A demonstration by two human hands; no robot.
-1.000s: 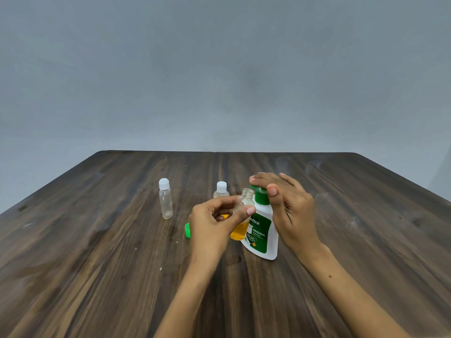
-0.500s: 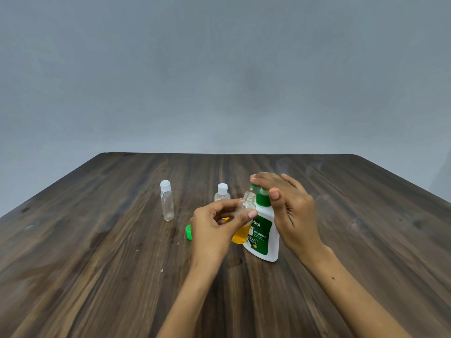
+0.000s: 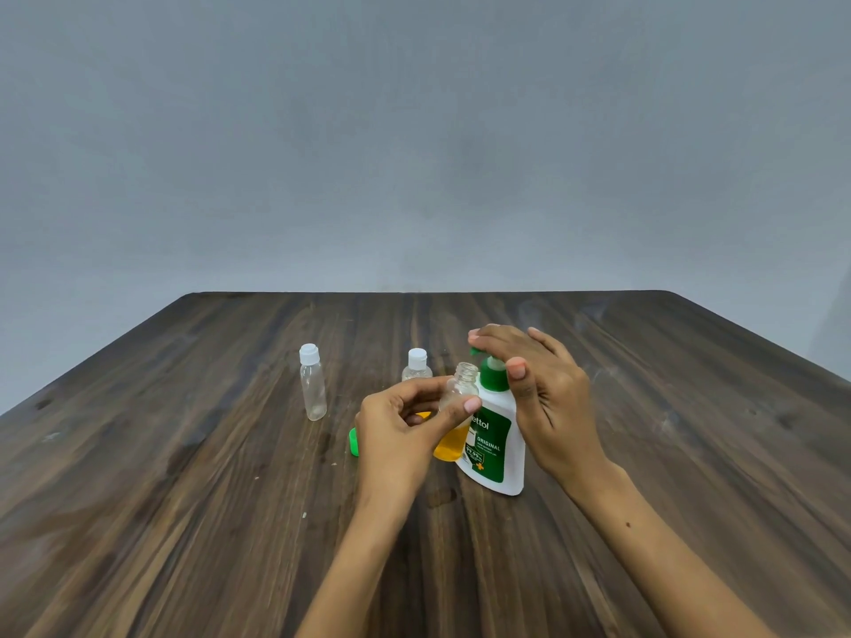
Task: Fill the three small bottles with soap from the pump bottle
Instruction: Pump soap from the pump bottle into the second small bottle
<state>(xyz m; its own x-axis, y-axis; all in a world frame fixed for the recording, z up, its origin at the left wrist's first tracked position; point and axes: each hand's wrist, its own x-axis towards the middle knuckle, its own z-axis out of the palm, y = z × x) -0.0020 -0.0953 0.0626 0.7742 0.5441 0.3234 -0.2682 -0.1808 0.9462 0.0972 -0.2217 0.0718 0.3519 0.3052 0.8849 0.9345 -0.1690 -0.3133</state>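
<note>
A white pump bottle (image 3: 499, 448) with a green label and green pump head stands at the table's middle. My right hand (image 3: 543, 393) lies over the pump head, fingers straight across the top, thumb against the collar. My left hand (image 3: 400, 435) pinches a small clear uncapped bottle (image 3: 456, 416), partly filled with orange soap, its mouth just under the pump's spout. Two more small clear bottles with white caps stand behind: one (image 3: 313, 384) at the left, one (image 3: 416, 366) partly hidden behind my left hand.
A green cap (image 3: 353, 442) lies on the dark wooden table (image 3: 184, 499) just left of my left hand. The table's far edge meets a plain grey wall.
The pump head and my right hand have risen slightly. The small bottle stays held under the spout; the other bottles have not moved.
</note>
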